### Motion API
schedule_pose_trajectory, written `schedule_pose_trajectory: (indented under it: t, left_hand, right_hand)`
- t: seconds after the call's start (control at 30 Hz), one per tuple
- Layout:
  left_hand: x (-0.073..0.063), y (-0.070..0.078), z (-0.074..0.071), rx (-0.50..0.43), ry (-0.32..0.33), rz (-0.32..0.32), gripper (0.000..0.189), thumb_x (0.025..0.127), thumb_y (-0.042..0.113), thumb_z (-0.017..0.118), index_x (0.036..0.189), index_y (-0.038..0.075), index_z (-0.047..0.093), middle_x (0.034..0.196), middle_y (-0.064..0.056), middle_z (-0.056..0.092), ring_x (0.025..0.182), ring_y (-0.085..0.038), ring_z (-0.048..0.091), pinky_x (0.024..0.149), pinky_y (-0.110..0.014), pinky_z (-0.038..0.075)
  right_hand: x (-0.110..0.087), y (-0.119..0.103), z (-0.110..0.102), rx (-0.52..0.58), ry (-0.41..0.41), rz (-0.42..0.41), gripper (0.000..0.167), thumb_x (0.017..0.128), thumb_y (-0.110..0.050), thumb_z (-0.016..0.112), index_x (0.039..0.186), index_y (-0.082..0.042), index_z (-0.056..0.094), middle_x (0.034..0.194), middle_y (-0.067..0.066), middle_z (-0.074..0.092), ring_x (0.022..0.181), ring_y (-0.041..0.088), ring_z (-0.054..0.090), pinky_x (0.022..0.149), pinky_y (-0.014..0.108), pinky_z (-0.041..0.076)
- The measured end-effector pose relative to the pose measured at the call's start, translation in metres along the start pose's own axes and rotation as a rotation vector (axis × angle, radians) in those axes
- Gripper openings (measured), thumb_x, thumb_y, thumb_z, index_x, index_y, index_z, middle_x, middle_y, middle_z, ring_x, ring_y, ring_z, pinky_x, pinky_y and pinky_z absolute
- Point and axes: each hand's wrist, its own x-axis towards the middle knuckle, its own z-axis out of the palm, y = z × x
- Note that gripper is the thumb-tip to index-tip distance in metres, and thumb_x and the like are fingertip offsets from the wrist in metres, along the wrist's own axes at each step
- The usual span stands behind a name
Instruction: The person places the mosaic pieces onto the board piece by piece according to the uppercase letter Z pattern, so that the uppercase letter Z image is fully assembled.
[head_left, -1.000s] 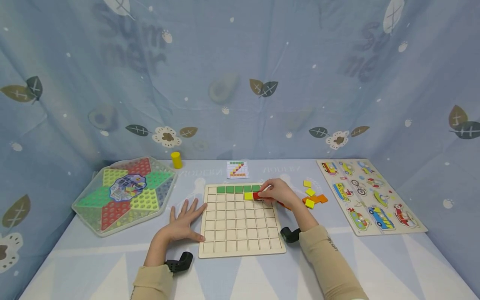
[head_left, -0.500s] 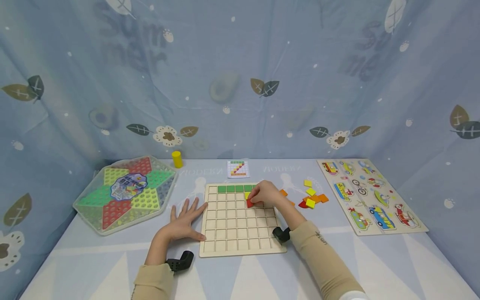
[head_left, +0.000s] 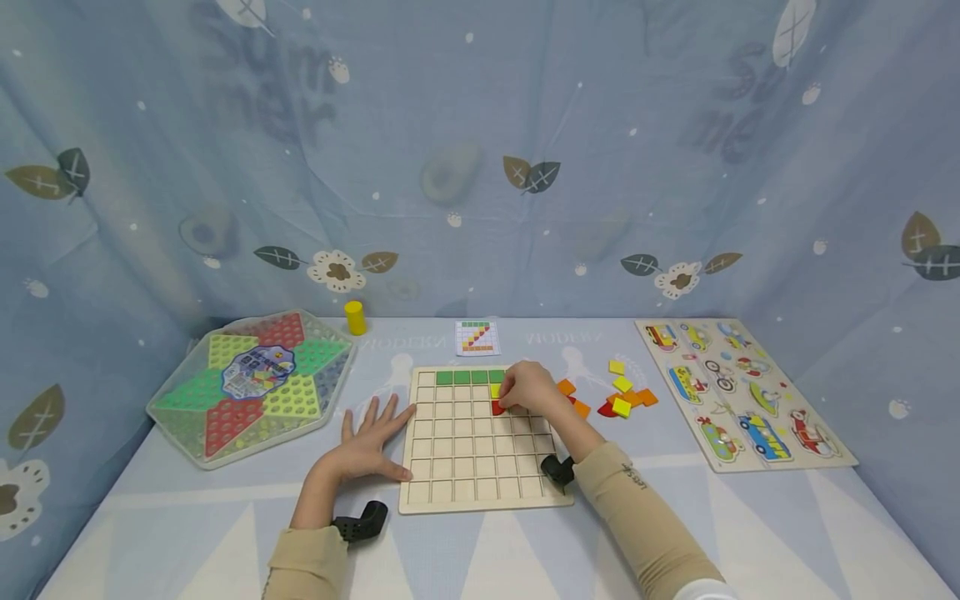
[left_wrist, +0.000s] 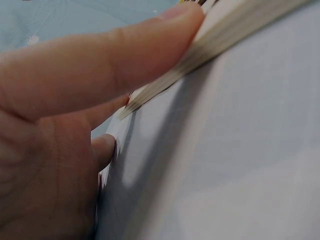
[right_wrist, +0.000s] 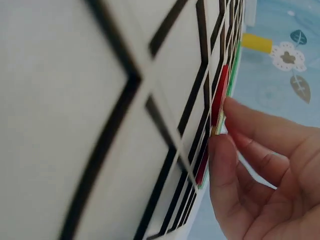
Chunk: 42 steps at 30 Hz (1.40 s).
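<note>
A pale wooden grid board (head_left: 465, 467) lies on the table with a row of green tiles (head_left: 462, 377) along its far side. Under that row, a yellow tile (head_left: 494, 390) shows beside my right hand (head_left: 529, 388). The thumb and forefinger of that hand pinch a small red tile (head_left: 497, 407) at the board, just below the yellow one. In the right wrist view, the fingertips meet at the edge of the red tile (right_wrist: 218, 95). My left hand (head_left: 365, 447) is spread on the table, its thumb and a fingertip touching the board's left edge.
Loose orange tiles (head_left: 645, 397) and yellow tiles (head_left: 622, 407) lie right of the board. Behind it is a pattern card (head_left: 477, 337). A star-patterned game box (head_left: 255, 392) and yellow cylinder (head_left: 355, 318) stand left; a picture puzzle board (head_left: 738, 392) lies right.
My right hand has moved left and slightly nearer, bringing the red tile to a spot below the yellow tile. Since half a second ago it has barely moved. My left hand stays put.
</note>
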Motion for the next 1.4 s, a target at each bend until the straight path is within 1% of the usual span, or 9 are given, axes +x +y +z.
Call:
schedule_pose_trajectory:
  t: [0.23,0.37,0.47,0.6,0.8,0.93,1.13,1.27,1.4]
  left_hand:
    - [0.0,0.0,0.0,-0.005,0.002,-0.004,0.108,0.059,0.041,0.081,0.147,0.011,0.025,0.153,-0.022,0.002,0.137,-0.042,-0.014,0.099,-0.061,-0.022]
    - [0.0,0.0,0.0,-0.009,0.004,0.001,0.109,0.059,0.042,0.081,0.147,0.01,0.025,0.152,-0.022,0.002,0.137,-0.043,-0.014,0.099,-0.061,-0.022]
    - [0.0,0.0,0.0,-0.014,0.004,0.004,0.109,0.059,0.041,0.081,0.147,0.01,0.025,0.152,-0.023,0.002,0.137,-0.043,-0.014,0.099,-0.062,-0.022]
    - [0.0,-0.001,0.001,-0.007,0.002,0.007,0.108,0.059,0.042,0.081,0.147,0.01,0.025,0.152,-0.023,0.003,0.137,-0.043,-0.014,0.099,-0.062,-0.022]
    - [0.0,-0.001,0.001,-0.007,-0.002,0.013,0.107,0.06,0.041,0.08,0.147,0.01,0.025,0.152,-0.023,0.003,0.137,-0.043,-0.014,0.099,-0.062,-0.022]
    - [-0.001,0.0,0.0,-0.012,-0.003,0.009,0.107,0.06,0.04,0.08,0.147,0.01,0.025,0.152,-0.023,0.003,0.137,-0.043,-0.014,0.099,-0.062,-0.022]
    - [-0.002,0.0,0.0,-0.012,-0.008,0.008,0.107,0.061,0.04,0.08,0.147,0.01,0.024,0.152,-0.022,0.002,0.137,-0.043,-0.014,0.099,-0.062,-0.022]
    - [-0.002,0.0,0.0,-0.013,-0.005,0.012,0.107,0.061,0.04,0.08,0.147,0.01,0.024,0.152,-0.023,0.002,0.137,-0.043,-0.014,0.099,-0.062,-0.022]
    - [-0.001,0.0,0.0,-0.015,-0.002,0.018,0.107,0.061,0.04,0.08,0.147,0.01,0.024,0.152,-0.023,0.002,0.137,-0.043,-0.014,0.099,-0.062,-0.022]
  right_hand:
    - [-0.006,0.017,-0.014,0.234,0.021,0.006,0.011,0.078,-0.011,0.072,0.087,-0.005,0.068,0.077,0.004,0.064,0.066,0.017,0.057,0.059,0.029,0.048]
    - [-0.009,0.031,-0.026,0.347,0.028,0.057,0.017,0.08,-0.012,0.07,0.095,-0.004,0.067,0.084,0.006,0.063,0.075,0.02,0.057,0.067,0.032,0.05]
    - [-0.011,0.045,-0.033,0.402,0.046,0.105,0.02,0.082,-0.012,0.068,0.099,-0.002,0.066,0.085,0.008,0.062,0.075,0.024,0.057,0.067,0.032,0.05]
    - [-0.014,0.064,-0.043,0.416,0.097,0.152,0.023,0.083,-0.012,0.066,0.103,-0.001,0.064,0.09,0.01,0.064,0.075,0.024,0.057,0.068,0.031,0.049]
    - [-0.026,0.095,-0.062,0.451,0.212,0.216,0.028,0.087,-0.01,0.062,0.111,0.004,0.06,0.101,0.016,0.063,0.087,0.027,0.056,0.076,0.034,0.049]
    - [-0.032,0.114,-0.07,0.459,0.276,0.299,0.03,0.088,-0.011,0.06,0.115,0.002,0.059,0.105,0.016,0.061,0.087,0.026,0.054,0.073,0.027,0.049]
    - [-0.039,0.132,-0.075,0.427,0.302,0.369,0.029,0.087,-0.006,0.059,0.115,0.002,0.058,0.114,0.019,0.057,0.087,0.023,0.05,0.068,0.02,0.045]
    - [-0.039,0.136,-0.075,0.409,0.285,0.412,0.031,0.084,0.0,0.059,0.114,0.0,0.058,0.119,0.02,0.053,0.088,0.025,0.049,0.069,0.021,0.045]
    - [-0.038,0.135,-0.073,0.336,0.281,0.434,0.033,0.083,0.002,0.059,0.115,-0.002,0.057,0.121,0.021,0.051,0.087,0.027,0.051,0.069,0.024,0.049]
